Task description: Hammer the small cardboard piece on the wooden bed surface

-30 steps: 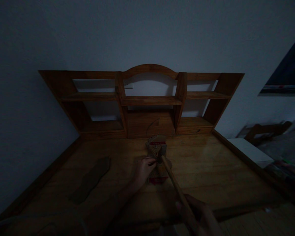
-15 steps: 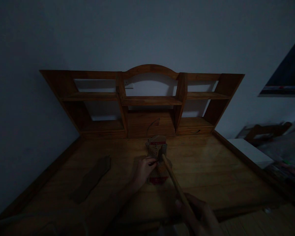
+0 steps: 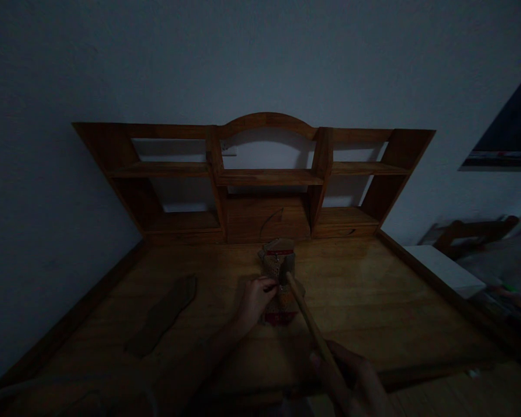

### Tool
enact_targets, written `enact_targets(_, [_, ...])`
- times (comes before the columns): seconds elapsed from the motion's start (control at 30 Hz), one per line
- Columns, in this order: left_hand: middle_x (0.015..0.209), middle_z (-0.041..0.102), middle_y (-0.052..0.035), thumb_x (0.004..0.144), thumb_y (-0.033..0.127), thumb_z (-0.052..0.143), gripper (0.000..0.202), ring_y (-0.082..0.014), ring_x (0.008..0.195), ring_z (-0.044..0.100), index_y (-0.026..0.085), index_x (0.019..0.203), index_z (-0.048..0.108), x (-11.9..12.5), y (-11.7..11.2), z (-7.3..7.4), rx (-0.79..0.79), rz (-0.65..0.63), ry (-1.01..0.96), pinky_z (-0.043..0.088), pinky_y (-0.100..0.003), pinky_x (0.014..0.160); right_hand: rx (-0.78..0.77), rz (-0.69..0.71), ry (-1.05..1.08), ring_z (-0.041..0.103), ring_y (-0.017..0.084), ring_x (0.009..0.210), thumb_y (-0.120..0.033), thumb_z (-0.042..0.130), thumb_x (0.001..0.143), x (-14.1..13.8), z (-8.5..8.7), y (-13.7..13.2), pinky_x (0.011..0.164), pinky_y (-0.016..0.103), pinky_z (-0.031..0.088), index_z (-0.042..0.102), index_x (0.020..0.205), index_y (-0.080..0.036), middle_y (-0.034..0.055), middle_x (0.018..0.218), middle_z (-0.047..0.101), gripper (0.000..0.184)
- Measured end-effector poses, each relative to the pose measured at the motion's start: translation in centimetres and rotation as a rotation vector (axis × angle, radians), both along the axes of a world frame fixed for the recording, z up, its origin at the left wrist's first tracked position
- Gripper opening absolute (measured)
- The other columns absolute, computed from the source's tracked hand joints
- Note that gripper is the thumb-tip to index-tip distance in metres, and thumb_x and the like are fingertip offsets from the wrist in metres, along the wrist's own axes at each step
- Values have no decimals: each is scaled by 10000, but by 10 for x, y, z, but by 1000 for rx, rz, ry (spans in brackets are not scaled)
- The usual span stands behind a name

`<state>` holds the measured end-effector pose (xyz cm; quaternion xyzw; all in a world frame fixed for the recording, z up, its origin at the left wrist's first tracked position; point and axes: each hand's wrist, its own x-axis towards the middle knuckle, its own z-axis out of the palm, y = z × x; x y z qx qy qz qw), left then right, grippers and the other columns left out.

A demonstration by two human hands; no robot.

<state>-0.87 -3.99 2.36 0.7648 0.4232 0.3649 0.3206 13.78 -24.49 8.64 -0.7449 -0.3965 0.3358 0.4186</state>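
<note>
A wooden-handled hammer is gripped in the closed right hand, head set on a brown red-banded packet; the left hand is pinched there, apparently steadying it.

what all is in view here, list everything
desk: one, brown wood, foreground
shelf unit: one, brown wood, at the desk's back
wall: one, grey-white, behind
block: one, brown with red bands, mid-desk
wood piece: one, dark brown, flat on the desk's left
hammer: one, wooden handle, head over the block
small dark thing: one, at the block, too dim to name
white slab: one, right of the desk
chair: one, brown, far right
left hand: one, fingers pinch the small dark thing
right hand: one, grips the hammer's handle
</note>
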Motion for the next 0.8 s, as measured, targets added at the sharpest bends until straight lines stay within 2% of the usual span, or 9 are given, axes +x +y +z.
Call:
enact_targets(0.13, [836,669,-33,777,140,582,132,-136,734,611,146,801,711,0,-1,1,-5,18,15,443,-198,639,-35,144,12,495,280,1169,-567,511,769,6,-1,2,970,336,408,616,1168,-100,145,1207,575,623])
enact_targets(0.2, [836,671,-37,775,139,585,128,-138,731,615,141,800,712,0,-1,3,-16,24,14,448,-200,640,-51,169,24,489,286,1170,-581,512,770,7,-4,3,981,347,397,586,1205,-88,150,1231,555,662])
enact_targets(0.37, [827,664,-29,784,180,590,122,-136,722,614,147,812,703,1,-1,0,-10,1,-12,452,-200,631,7,20,29,465,274,1178,-583,531,747,2,-12,0,1007,385,347,634,1129,-147,129,1210,560,589])
enact_targets(0.47, [847,657,-25,800,201,576,136,-135,748,616,147,841,694,0,-2,0,-30,-22,-38,454,-196,647,13,22,-20,479,274,1162,-573,528,746,1,-10,0,987,382,362,648,1118,-152,138,1196,568,574])
enact_targets(0.63, [831,645,-23,825,190,542,167,-130,744,606,146,867,697,-1,-4,7,6,-20,-9,428,-192,634,2,41,25,510,281,1130,-573,528,753,1,-3,4,973,385,381,658,1089,-147,121,1149,606,557])
enact_targets(0.8, [844,654,-18,825,182,551,164,-124,751,605,153,863,707,-2,-5,10,2,-20,19,414,-185,634,29,-2,29,523,279,1115,-539,536,750,-3,-8,1,947,378,410,645,1083,-116,147,1147,601,549])
